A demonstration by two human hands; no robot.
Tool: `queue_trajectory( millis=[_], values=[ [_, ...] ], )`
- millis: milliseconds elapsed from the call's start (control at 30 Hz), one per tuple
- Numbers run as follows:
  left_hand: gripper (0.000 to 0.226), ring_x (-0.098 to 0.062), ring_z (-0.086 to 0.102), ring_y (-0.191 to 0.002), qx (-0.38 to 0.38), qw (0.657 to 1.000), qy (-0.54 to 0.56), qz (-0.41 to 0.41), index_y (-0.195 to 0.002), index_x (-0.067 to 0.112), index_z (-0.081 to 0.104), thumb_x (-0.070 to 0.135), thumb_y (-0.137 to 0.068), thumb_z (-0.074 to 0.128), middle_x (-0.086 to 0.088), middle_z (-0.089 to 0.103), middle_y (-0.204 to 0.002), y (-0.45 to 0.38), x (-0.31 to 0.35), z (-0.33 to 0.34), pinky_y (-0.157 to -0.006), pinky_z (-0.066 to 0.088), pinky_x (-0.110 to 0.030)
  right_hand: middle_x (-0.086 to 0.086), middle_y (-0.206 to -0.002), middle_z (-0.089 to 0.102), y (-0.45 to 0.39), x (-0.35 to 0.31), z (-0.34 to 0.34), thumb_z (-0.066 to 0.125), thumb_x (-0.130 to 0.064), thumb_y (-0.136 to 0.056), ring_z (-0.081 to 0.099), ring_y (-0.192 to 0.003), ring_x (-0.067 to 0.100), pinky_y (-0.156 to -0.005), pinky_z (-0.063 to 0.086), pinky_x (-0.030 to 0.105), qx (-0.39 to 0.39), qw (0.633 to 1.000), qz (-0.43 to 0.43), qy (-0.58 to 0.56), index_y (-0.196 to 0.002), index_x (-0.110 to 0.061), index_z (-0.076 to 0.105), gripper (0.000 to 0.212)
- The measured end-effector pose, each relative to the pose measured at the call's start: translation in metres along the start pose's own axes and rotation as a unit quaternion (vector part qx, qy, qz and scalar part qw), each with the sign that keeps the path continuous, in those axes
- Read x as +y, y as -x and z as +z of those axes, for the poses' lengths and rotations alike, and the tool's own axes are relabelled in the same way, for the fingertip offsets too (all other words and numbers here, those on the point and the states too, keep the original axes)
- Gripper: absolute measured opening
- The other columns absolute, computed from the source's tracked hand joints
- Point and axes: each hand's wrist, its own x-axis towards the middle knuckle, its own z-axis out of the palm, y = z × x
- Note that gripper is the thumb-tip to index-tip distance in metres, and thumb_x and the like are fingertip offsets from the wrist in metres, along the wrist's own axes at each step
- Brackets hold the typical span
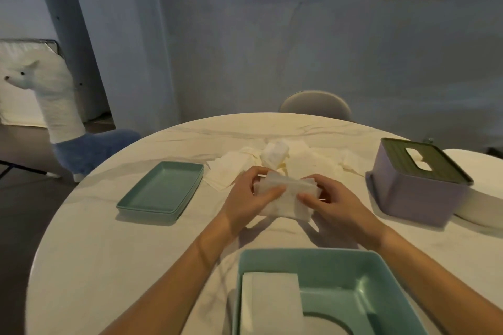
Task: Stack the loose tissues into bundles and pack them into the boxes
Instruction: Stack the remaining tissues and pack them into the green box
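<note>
A bundle of white tissues sits above the middle of the table, held from both sides. My left hand grips its left end and my right hand grips its right end, thumbs on top. Behind them lies a loose pile of tissues. An open teal box stands at the near edge with a folded tissue stack in its left half. A lilac box with an olive slotted lid stands at the right, tissue showing in the slot.
A teal lid lies flat at the left of the round marble table. A white dish edge sits behind the lilac box. A chair back stands at the far side, a plush toy off the table's left.
</note>
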Motion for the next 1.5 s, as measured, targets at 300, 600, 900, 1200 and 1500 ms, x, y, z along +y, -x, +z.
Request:
queue_trajectory(
  millis=[300, 600, 900, 1200, 1500],
  values=[
    [0.036, -0.022, 0.064, -0.099, 0.123, 0.985, 0.095, -0.069, -0.107, 0.019, 0.060, 0.053, -0.098, 0.059, -0.003, 0.064, -0.107, 0.003, 0.007, 0.030, -0.087, 0.061, -0.034, 0.005, -0.122, 0.056, 0.009, -0.013, 0.029, 0.073, -0.015, -0.064, 0.061, -0.110, 0.032, -0.079, 0.063, 0.047, 0.029, 0.967, 0.062, -0.246, -0.132, -0.041, 0.050, 0.077],
    [0.033, -0.019, 0.063, -0.102, 0.165, 0.982, 0.052, -0.073, -0.116, 0.030, 0.051, 0.055, -0.096, 0.053, 0.010, 0.061, -0.110, 0.000, 0.001, 0.033, -0.088, 0.059, -0.037, -0.008, -0.122, 0.051, 0.005, -0.017, 0.040, 0.077, 0.010, -0.074, 0.058, -0.106, 0.021, -0.066, 0.061, 0.026, 0.063, 0.980, 0.040, -0.185, -0.137, -0.050, 0.038, 0.095],
    [0.009, -0.015, 0.064, -0.102, 0.185, 0.979, 0.046, -0.067, -0.106, 0.037, 0.055, 0.045, -0.101, 0.055, 0.013, 0.064, -0.106, 0.000, -0.001, 0.030, -0.095, 0.058, -0.046, 0.001, -0.123, 0.054, 0.007, -0.019, 0.042, 0.069, 0.003, -0.076, 0.057, -0.113, 0.036, -0.068, 0.060, 0.044, -0.004, 0.953, 0.069, -0.297, -0.134, -0.047, 0.048, 0.080],
    [0.004, -0.012, 0.062, -0.098, 0.199, 0.979, 0.041, -0.023, -0.103, 0.028, 0.060, 0.032, -0.102, 0.061, 0.013, 0.065, -0.099, 0.003, 0.001, 0.026, -0.096, 0.057, -0.038, -0.033, -0.143, 0.043, 0.017, -0.002, 0.023, 0.068, -0.035, -0.095, 0.053, -0.125, 0.006, -0.100, 0.054, 0.023, -0.020, 0.998, -0.053, 0.026, -0.145, -0.054, 0.035, 0.062],
    [0.012, -0.021, 0.065, -0.093, 0.050, 0.991, 0.079, -0.095, -0.095, 0.015, 0.074, 0.023, -0.096, 0.064, 0.000, 0.072, -0.096, -0.004, 0.010, 0.000, -0.077, 0.054, -0.034, -0.022, -0.125, 0.064, 0.010, -0.007, 0.008, 0.058, -0.036, -0.099, 0.061, -0.112, 0.004, -0.090, 0.054, 0.018, 0.005, 0.997, -0.079, 0.007, -0.136, -0.047, 0.052, 0.040]
  ],
)
